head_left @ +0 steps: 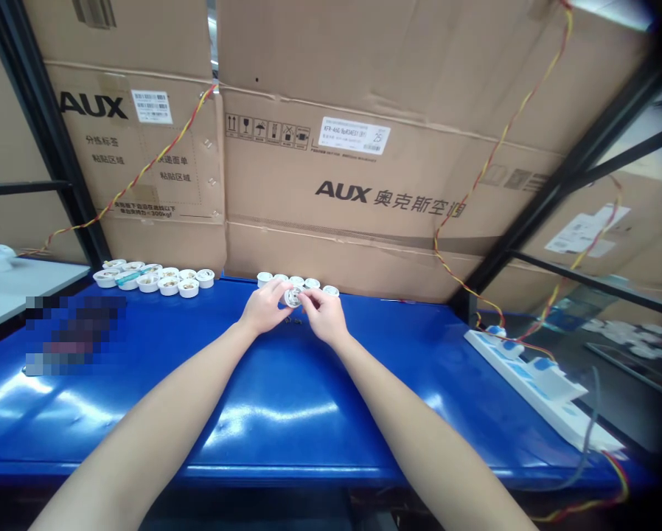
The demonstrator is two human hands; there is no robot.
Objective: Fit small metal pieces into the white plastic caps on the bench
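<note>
Above the back of the blue table (265, 383), my left hand (265, 306) grips a small white round plastic piece (293, 296) by its left edge, fingers and thumb closed around it. My right hand (326, 316) is pinched at the right side of the same piece; whether its fingertips hold something smaller too cannot be made out. A few small dark bits (293, 321) lie on the table just below. Behind the hands stands a row of similar white round pieces (312, 283), partly covered by my fingers.
Several white round cups (169, 285) with small parts inside cluster at the back left, a teal tool-like item (135, 276) lying across them. A white power strip (535, 391) with plugs runs along the right. Cardboard panels (364, 221) wall the back; twisted red-yellow wires (489, 158) hang in front.
</note>
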